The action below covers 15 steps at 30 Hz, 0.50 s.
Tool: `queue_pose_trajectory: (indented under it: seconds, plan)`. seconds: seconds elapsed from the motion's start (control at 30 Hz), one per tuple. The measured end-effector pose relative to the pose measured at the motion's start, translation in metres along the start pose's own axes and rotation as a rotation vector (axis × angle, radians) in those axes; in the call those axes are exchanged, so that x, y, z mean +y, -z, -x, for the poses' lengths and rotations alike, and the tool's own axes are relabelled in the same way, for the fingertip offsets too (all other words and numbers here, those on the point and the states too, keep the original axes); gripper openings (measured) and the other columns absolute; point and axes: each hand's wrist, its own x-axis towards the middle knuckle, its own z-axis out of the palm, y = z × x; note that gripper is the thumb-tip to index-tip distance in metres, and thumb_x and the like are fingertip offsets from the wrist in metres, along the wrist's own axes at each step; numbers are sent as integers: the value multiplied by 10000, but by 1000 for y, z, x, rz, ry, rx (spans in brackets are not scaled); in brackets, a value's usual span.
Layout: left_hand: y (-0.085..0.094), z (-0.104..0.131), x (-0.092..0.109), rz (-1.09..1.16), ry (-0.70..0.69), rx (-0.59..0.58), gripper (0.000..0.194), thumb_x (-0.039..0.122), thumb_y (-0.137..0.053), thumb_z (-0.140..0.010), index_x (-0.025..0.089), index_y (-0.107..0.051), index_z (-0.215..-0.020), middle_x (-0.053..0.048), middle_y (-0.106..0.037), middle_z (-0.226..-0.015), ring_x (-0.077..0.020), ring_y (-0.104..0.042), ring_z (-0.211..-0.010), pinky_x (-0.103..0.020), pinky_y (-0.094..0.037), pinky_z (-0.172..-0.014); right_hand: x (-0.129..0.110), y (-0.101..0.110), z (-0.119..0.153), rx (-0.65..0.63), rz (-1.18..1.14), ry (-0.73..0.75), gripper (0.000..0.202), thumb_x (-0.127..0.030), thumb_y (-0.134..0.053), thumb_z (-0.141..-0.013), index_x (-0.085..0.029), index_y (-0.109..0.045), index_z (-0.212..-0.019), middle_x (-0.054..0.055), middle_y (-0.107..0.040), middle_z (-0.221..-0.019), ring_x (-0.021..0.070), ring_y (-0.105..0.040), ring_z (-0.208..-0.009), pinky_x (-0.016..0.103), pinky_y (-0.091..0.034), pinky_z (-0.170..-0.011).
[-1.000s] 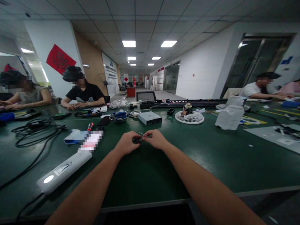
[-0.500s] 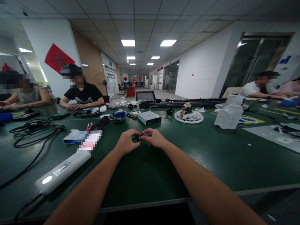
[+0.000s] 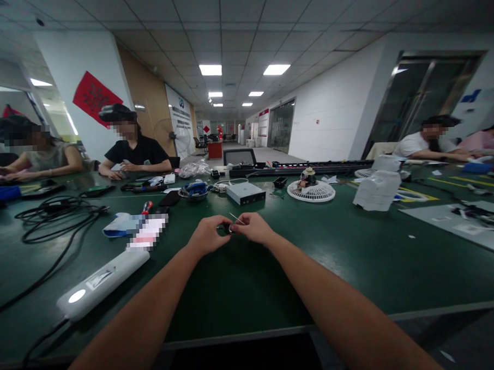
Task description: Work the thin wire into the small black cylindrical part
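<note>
Both my arms reach out over the green table. My left hand pinches a small dark part just above the tabletop. My right hand meets it from the right and grips a thin metal tool whose tip touches the part. The part is mostly hidden by my fingers, so its shape is unclear.
A white power strip lies at the front left, with black cables behind it. Farther back are a grey box, a white fan grille, a metal bowl and a white container. Several people sit around the table.
My hands stay together on the small part with only slight finger shifts. The view drifts a little. The person in black at the back left has raised a hand.
</note>
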Motion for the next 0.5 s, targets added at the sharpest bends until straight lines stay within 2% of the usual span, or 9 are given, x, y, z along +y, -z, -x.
queue_pose_trajectory:
  seconds: [0.13, 0.3, 0.4, 0.5]
  plan:
    - [-1, 0, -1, -42, 21, -4, 256, 179, -670, -697, 197, -689, -952, -36, -722, -945, -190, -661, -875, -308, -509, -831, 2, 3, -1, 33, 52, 28, 232, -382, -729, -717, -156, -677, -727, -13, -635, -656, 119, -553, -636, 214, -352, -551]
    - [-2, 1, -2, -76, -8, -10, 210, 188, -683, -691, 192, -674, -901, -36, -701, -895, -184, -651, -834, -300, -511, -787, 0, 5, -1, 23, 71, 47, 176, -333, -745, -687, -170, -702, -741, -19, -653, -702, 131, -577, -709, 220, -376, -614]
    - [-2, 0, -2, -65, -42, 3, 192, 172, -682, -693, 192, -663, -883, -32, -692, -893, -177, -646, -833, -296, -505, -787, 0, 3, 0, 33, 70, 11, 218, -368, -731, -701, -162, -712, -771, -2, -667, -714, 134, -588, -688, 220, -382, -588]
    - [-3, -1, -3, -61, -13, 54, 184, 172, -675, -698, 192, -657, -880, -26, -689, -877, -174, -644, -827, -289, -500, -780, 1, -1, -2, 38, 67, -13, 252, -398, -673, -765, -159, -704, -838, 11, -683, -745, 127, -596, -669, 212, -393, -564]
